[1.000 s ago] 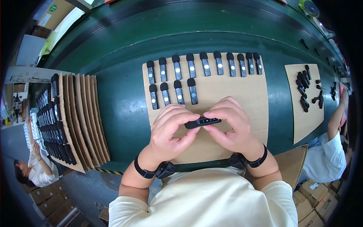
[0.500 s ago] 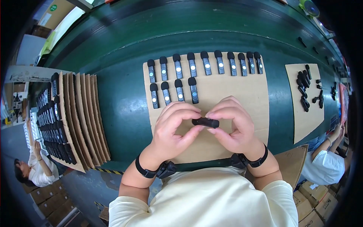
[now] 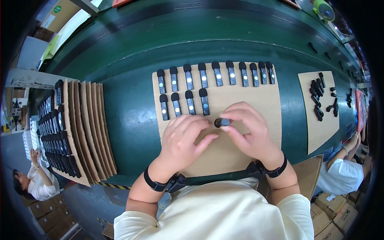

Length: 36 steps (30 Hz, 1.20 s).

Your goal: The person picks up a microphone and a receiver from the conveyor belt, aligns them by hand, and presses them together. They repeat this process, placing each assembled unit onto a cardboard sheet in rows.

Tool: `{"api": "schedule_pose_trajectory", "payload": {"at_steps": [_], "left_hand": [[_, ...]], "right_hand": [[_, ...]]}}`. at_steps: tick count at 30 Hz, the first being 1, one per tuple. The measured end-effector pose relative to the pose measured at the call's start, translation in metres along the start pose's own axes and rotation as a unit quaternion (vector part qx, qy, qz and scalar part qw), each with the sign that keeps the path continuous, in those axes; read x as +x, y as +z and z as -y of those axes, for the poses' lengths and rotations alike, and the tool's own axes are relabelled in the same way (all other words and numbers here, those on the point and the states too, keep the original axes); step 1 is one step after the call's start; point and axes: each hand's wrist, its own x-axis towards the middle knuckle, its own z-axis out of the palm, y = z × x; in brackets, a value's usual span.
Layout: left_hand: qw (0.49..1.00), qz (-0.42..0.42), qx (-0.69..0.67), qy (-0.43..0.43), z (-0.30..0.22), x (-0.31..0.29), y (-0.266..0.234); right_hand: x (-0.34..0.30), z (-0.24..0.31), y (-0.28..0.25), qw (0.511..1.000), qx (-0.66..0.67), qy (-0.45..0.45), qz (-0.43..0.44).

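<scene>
My right hand (image 3: 254, 130) pinches a small black wireless microphone (image 3: 222, 123) between thumb and fingertips, its dark end pointing left, above the cardboard sheet (image 3: 224, 158). Just left of it, my left hand (image 3: 182, 138) has thumb and fingers apart with nothing in them. Beyond the hands, two rows of small clip-on microphones (image 3: 218, 76) lie on the cardboard, each with a foam cap away from me and most showing a pale round spot. The near row's rightmost microphone (image 3: 204, 103) lies close beyond my left fingers.
At left stands a stack of cardboard sheets (image 3: 94, 128) with rows of microphones (image 3: 56, 136) on the leftmost. Another cardboard piece (image 3: 320, 136) at right carries loose black microphones (image 3: 318, 90). All rest on a green table (image 3: 130, 100). A person (image 3: 40, 180) works at far left, another (image 3: 340, 172) at right.
My left hand has let go of the microphone and moved slightly left and down. The microphone, held by my right hand alone, has turned, showing a greyer right end. The view has shifted slightly.
</scene>
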Motion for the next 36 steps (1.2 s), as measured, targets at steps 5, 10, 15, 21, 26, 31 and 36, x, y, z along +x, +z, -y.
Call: {"api": "schedule_pose_trajectory", "payload": {"at_steps": [5,10,15,21,26,31,36], "left_hand": [[0.994,0.063,0.073,0.043,0.002,-0.004,-0.001],[0.989,0.101,0.087,0.061,0.004,-0.006,-0.001],[0.99,0.103,0.084,0.043,0.003,-0.006,-0.001],[0.988,0.124,0.09,0.025,0.0,-0.005,-0.002],[0.987,0.123,0.1,0.036,-0.003,-0.002,-0.002],[0.987,0.123,0.097,0.044,-0.005,-0.001,-0.002],[0.985,0.126,0.11,0.034,-0.007,-0.002,0.0]], "right_hand": [[0.006,-0.014,-0.006,0.982,-0.18,-0.05,0.007],[-0.001,-0.016,0.0,0.956,-0.275,-0.049,0.087],[-0.002,-0.025,0.001,0.947,-0.298,-0.037,0.116],[0.003,-0.038,0.001,0.947,-0.306,-0.04,0.089],[0.003,-0.031,-0.004,0.957,-0.282,-0.019,0.059],[-0.011,-0.026,-0.045,0.952,-0.305,0.009,0.012],[-0.038,-0.031,-0.106,0.923,-0.375,0.08,-0.024]]}}
